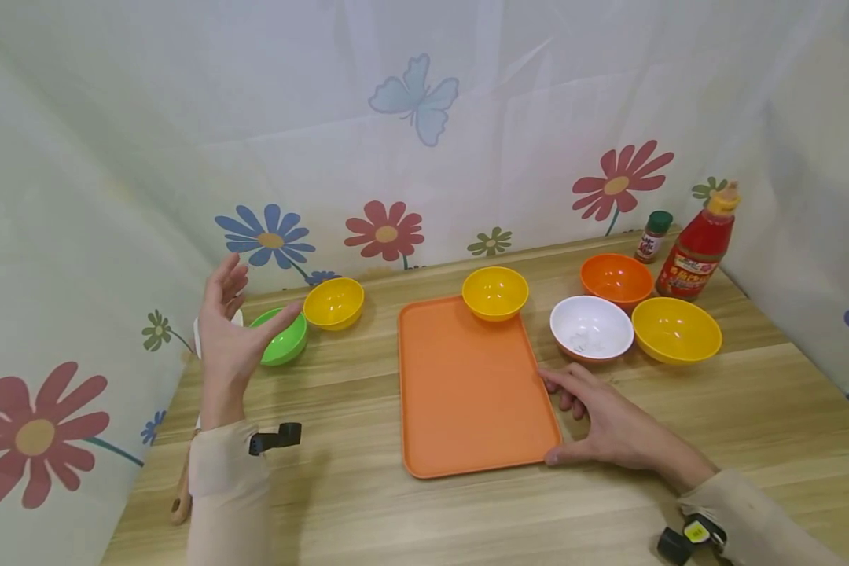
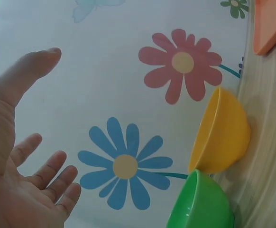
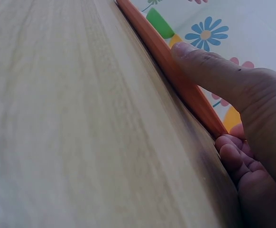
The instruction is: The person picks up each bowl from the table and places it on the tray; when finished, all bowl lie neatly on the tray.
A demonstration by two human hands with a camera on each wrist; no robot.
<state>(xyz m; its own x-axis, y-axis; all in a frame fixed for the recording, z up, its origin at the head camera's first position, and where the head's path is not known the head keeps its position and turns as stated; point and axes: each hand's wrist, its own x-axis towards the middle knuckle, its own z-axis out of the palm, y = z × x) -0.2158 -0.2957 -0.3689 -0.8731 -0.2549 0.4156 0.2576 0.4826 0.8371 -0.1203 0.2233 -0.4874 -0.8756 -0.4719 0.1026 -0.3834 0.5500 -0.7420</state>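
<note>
My left hand (image 1: 229, 338) is raised at the left, thumb and fingers spread apart with nothing between them. Behind its thumb is a green bowl (image 1: 283, 343), partly hidden, beside a yellow bowl (image 1: 334, 305). An orange rectangular tray (image 1: 474, 393) lies on the table. My right hand (image 1: 601, 420) touches the tray's right side: the index finger meets the long edge and the thumb lies at the near corner. In the right wrist view, the thumb (image 3: 209, 69) rests along the tray rim (image 3: 195, 99). Another yellow bowl (image 1: 495, 292) overlaps the tray's far right corner.
Right of the tray stand a white bowl (image 1: 591, 327), an orange bowl (image 1: 616, 278) and a larger yellow bowl (image 1: 676, 330). Behind them are a green-capped shaker (image 1: 654, 236) and a red sauce bottle (image 1: 698, 248). A wooden handle (image 1: 181, 499) shows beside my left forearm.
</note>
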